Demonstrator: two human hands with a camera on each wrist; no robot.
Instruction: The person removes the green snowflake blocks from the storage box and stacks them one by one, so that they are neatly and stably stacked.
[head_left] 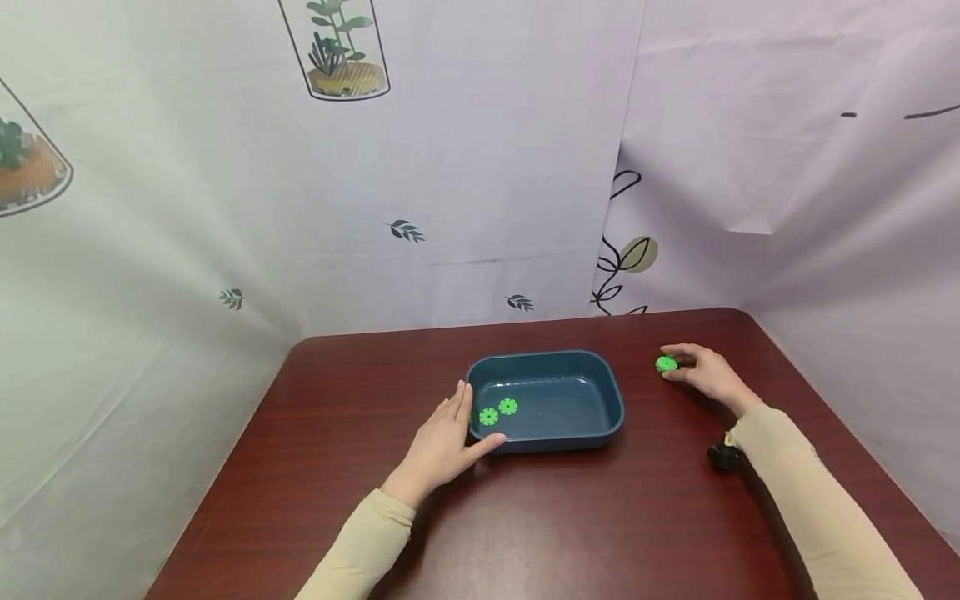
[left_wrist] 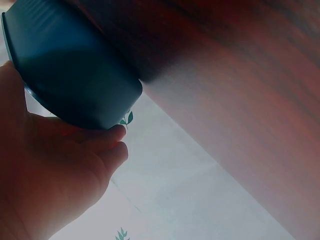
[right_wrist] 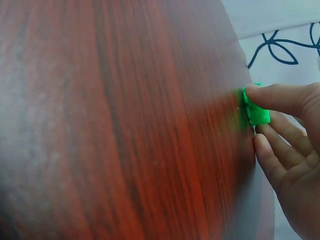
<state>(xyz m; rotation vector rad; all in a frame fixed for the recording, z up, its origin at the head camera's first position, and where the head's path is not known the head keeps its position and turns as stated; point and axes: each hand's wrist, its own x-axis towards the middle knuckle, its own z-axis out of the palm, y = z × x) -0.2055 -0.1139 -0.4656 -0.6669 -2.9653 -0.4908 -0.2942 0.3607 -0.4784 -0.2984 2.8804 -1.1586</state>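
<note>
My left hand (head_left: 442, 443) rests against the left end of a dark blue rectangular dish (head_left: 555, 443). Its fingers lie nearly straight along the side, and the thumb reaches over the front rim. In the left wrist view, fingertips (left_wrist: 117, 134) touch the dish's outer wall (left_wrist: 75, 65). Inside, at the left, lie two flat green notched discs (head_left: 489, 417). Toward the table's back right, my right hand (head_left: 708, 375) pinches a green notched piece (head_left: 666, 364) between thumb and fingers, at the tabletop. In the right wrist view this green piece (right_wrist: 258, 111) looks thick; whether it is several stacked discs, I cannot tell.
A small black object (head_left: 722, 456) sits beside my right forearm. The dark red-brown wooden table (head_left: 570, 525) has rounded back corners. Pale printed fabric (head_left: 480, 167) hangs behind it and along both sides.
</note>
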